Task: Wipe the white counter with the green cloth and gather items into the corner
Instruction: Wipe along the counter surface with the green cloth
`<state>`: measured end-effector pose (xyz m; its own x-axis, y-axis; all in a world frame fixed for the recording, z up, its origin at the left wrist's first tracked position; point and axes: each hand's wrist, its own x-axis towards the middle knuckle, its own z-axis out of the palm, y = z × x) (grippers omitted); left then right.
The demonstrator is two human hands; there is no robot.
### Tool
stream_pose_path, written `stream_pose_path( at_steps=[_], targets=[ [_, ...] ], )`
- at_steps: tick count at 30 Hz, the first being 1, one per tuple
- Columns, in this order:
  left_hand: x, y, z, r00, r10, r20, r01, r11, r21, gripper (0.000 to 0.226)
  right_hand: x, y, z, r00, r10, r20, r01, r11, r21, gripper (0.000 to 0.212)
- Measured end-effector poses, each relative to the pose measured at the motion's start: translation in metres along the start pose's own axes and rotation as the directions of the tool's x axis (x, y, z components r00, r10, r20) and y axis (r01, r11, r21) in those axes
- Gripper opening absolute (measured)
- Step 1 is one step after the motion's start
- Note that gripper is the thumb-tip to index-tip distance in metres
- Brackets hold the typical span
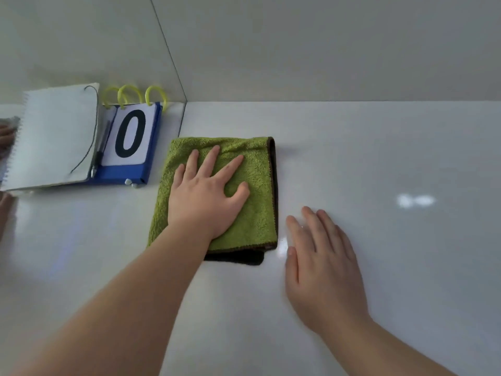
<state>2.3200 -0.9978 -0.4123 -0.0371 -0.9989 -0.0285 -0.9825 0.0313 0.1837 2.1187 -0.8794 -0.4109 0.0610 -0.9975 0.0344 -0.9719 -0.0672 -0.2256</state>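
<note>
The folded green terry cloth with a dark brown hem [254, 213] lies mid-frame on the glossy white counter [379, 158]. My left hand [206, 194] is flat on top of it, fingers straight and spread, pressing rather than gripping. My right hand [322, 264] rests open on the bare counter just beside the cloth's right edge and holds nothing.

To wipe well, I judge I should press evenly through the palm so the folds do not bunch. I would sweep in overlapping passes across the wide stretch at right.

At upper left, the white spiral notebook [54, 137], the dark pen [100, 153] and the blue flip-card stand showing a 0 [130, 137] sit near the wall corner. I would steer the cloth clear of them.
</note>
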Motion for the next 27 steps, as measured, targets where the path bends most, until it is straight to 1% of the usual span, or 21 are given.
stream_pose_path(
  at_steps=[4, 8, 13, 15, 19, 21, 27],
  targets=[
    [0.041, -0.007, -0.002, 0.998, 0.066, 0.02, -0.067, 0.997, 0.031, 0.064, 0.001, -0.003, 0.0, 0.999, 0.035, 0.001, -0.035, 0.999, -0.025, 0.051],
    [0.074, -0.014, -0.007, 0.993, 0.115, 0.035, -0.116, 0.992, 0.041, 0.065, 0.012, -0.008, -0.001, 0.995, 0.09, -0.029, -0.092, 0.993, -0.069, 0.045],
    [0.106, -0.02, -0.01, 0.988, 0.148, 0.044, -0.151, 0.986, 0.071, 0.067, 0.013, -0.009, 0.004, 0.993, 0.087, -0.074, -0.093, 0.992, -0.088, 0.04],
    [0.114, -0.02, -0.008, 0.99, 0.138, 0.04, -0.141, 0.988, 0.068, 0.067, 0.009, -0.007, 0.004, 0.993, 0.091, -0.071, -0.097, 0.991, -0.089, 0.04],
    [0.131, -0.021, -0.013, 0.997, 0.074, 0.038, -0.076, 0.996, 0.053, 0.07, 0.009, -0.008, 0.005, 0.993, 0.088, -0.073, -0.095, 0.992, -0.089, 0.04],
    [0.133, -0.019, -0.014, 0.997, 0.069, 0.033, -0.071, 0.996, 0.056, 0.07, 0.008, -0.008, 0.005, 0.992, 0.095, -0.083, -0.102, 0.992, -0.079, 0.04],
    [0.109, -0.019, -0.01, 0.997, 0.035, 0.062, -0.039, 0.997, 0.069, 0.071, 0.01, -0.007, 0.01, 0.988, 0.064, -0.139, -0.077, 0.993, -0.087, 0.039]
  ],
)
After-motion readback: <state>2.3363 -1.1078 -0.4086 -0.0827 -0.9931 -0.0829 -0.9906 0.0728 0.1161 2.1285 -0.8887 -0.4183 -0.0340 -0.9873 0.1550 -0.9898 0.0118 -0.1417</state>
